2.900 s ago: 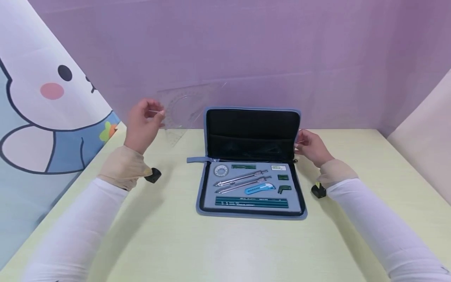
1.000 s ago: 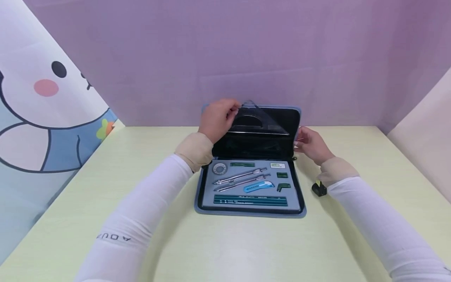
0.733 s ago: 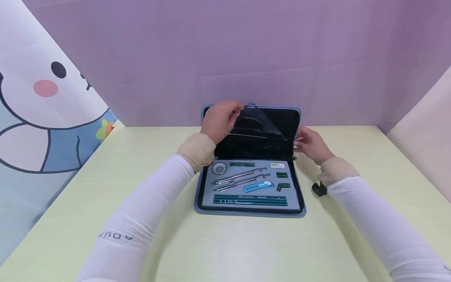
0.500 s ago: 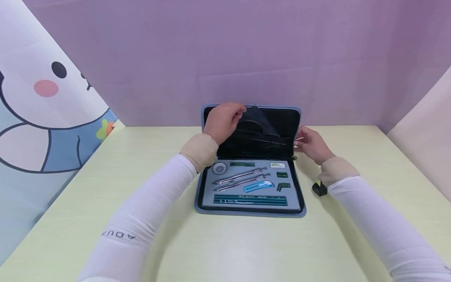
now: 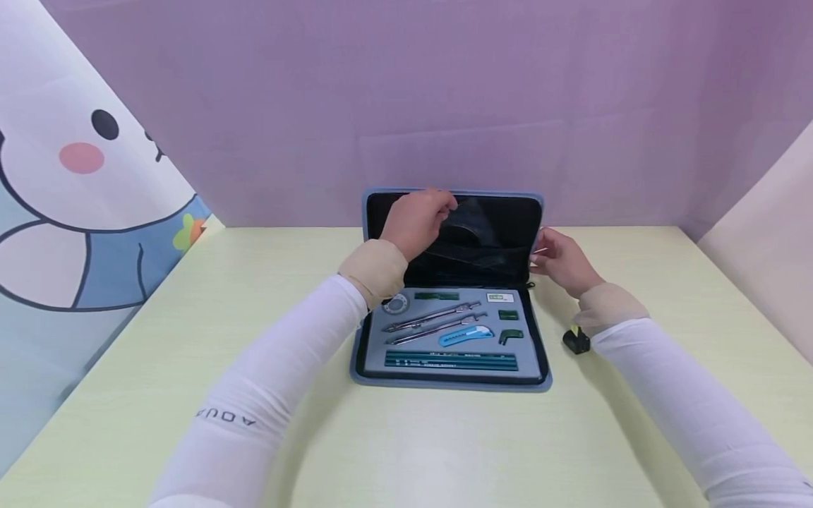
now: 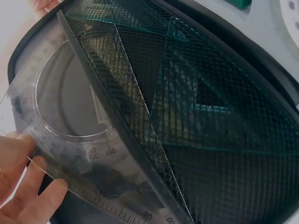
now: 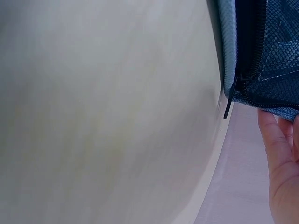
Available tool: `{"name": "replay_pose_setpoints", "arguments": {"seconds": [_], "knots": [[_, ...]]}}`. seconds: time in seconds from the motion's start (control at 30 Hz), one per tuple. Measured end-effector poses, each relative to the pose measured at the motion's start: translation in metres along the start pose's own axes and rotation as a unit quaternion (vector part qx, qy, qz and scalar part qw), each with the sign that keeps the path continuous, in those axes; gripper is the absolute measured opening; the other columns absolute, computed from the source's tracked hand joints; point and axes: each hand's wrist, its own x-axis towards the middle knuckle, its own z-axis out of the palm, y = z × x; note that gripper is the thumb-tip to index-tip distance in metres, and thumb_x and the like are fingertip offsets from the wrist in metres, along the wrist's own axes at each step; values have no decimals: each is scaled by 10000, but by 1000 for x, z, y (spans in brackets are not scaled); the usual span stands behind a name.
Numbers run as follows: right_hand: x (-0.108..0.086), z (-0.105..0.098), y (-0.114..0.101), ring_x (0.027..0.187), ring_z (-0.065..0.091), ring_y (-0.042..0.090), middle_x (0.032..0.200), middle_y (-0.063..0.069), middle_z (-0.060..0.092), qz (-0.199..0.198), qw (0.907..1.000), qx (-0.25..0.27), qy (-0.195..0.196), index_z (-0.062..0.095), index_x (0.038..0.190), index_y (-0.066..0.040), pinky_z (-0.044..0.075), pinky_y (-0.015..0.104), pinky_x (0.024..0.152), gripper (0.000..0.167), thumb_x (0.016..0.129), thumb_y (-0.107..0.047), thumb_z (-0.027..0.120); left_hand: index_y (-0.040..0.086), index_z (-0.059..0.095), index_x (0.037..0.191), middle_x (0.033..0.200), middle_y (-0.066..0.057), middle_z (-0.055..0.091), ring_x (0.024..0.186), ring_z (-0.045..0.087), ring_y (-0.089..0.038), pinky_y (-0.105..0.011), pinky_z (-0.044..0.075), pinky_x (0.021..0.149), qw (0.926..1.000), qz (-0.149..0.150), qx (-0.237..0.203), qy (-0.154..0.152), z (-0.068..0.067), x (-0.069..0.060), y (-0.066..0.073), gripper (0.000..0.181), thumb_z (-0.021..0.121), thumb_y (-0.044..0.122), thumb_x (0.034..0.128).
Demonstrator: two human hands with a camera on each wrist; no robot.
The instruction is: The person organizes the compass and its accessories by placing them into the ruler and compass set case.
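My left hand (image 5: 416,222) pinches the edge of a clear set square (image 6: 70,149) with a protractor cut-out and printed scales. In the left wrist view, part of the set square lies behind the border of the mesh pocket (image 6: 233,126) in the lid. Green-edged clear triangles show through that mesh. My right hand (image 5: 564,262) holds the right edge of the raised lid (image 5: 517,222); in the right wrist view its fingers (image 7: 273,135) touch the blue fabric rim. The zipped case (image 5: 451,386) lies unfolded on the table.
The case's grey insert carries two compasses (image 5: 435,317), a blue utility knife (image 5: 466,335), green pencils (image 5: 451,360), an eraser (image 5: 500,298), a round dial-like piece (image 5: 396,304) and small green pieces. A purple cloth (image 5: 406,106) hangs behind the pale table (image 5: 406,444).
My left hand came from the left side over to the lid with the set square, then lowered it and moved slightly right, so it sits deeper in the pocket. The right hand stayed at the lid edge.
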Motion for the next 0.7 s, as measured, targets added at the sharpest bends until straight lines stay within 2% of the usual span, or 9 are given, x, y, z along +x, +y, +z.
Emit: {"name": "replay_pose_setpoints", "arguments": {"seconds": [0.23, 0.47, 0.7], "knots": [[-1, 2, -1, 871, 561, 90, 1071, 187, 515, -8, 10000, 17, -28, 446, 1048, 70, 552, 264, 774, 174, 893, 147, 453, 129, 637, 1151, 1122, -20, 659, 996, 620, -151, -278, 491, 906, 9995, -66, -25, -300, 7, -1, 0, 224, 556, 111, 943], [-2, 2, -4, 886, 557, 107, 1081, 206, 514, -47, 10000, 29, -54, 444, 1066, 83, 548, 274, 792, 175, 901, 140, 453, 126, 622, 1134, 1096, -26, 656, 968, 609, -148, -279, 484, 912, 9993, -116, -103, -341, 14, -5, -9, 210, 563, 96, 936], [-2, 2, -3, 879, 562, 94, 1078, 191, 519, -23, 10000, 2, -64, 447, 1065, 74, 547, 265, 787, 171, 905, 134, 453, 118, 613, 1123, 1081, -39, 655, 925, 600, -156, -279, 488, 911, 9982, -245, -381, -394, 19, -14, -17, 199, 572, 93, 930]]}}
